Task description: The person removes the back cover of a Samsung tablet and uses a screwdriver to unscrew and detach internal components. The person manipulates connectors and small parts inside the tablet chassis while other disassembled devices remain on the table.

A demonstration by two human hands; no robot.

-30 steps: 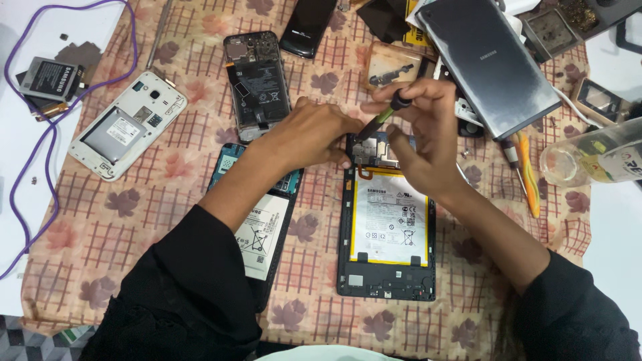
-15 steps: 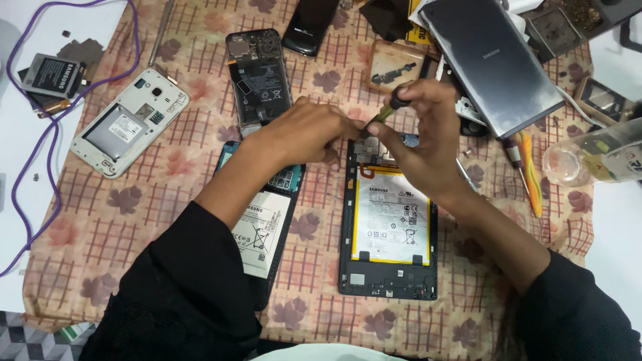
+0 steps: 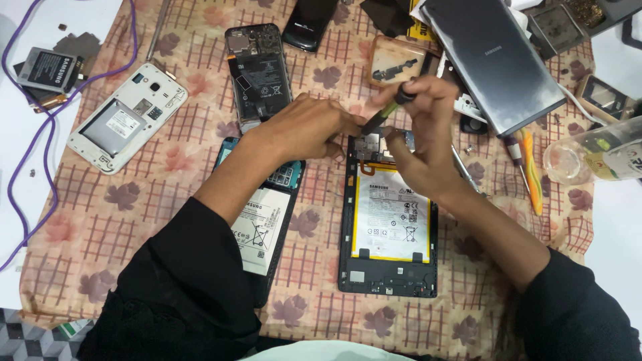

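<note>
i am working at the top end of the opened tablet (image 3: 388, 220), which lies back-off on the cloth with its pale battery showing. my right hand (image 3: 421, 144) pinches a slim screwdriver (image 3: 382, 115) between thumb and fingers, its tip slanting down toward eleven o'clock into the circuit board area at the tablet's upper edge. my left hand (image 3: 304, 127) rests curled just at nine o'clock of that spot, fingers pressed down on the tablet's top corner to steady it; it holds nothing that i can make out. i judge this as the screw-loosening step at the board; the tip itself is hidden behind my fingers, so i cannot tell if it sits in a screw. the next move calls for a straight, light turn with the frame held firm.

the surface is a checked floral cloth (image 3: 200, 100). under my left forearm lies another opened phone (image 3: 264, 220); at ten o'clock a white phone (image 3: 127, 117), at twelve a dark phone body (image 3: 257, 73), at two a grey back cover (image 3: 491, 60), at three an orange-handled tool (image 3: 528, 167) and a clear bottle (image 3: 595, 154). a purple cable (image 3: 40, 127) loops at the left edge.
</note>
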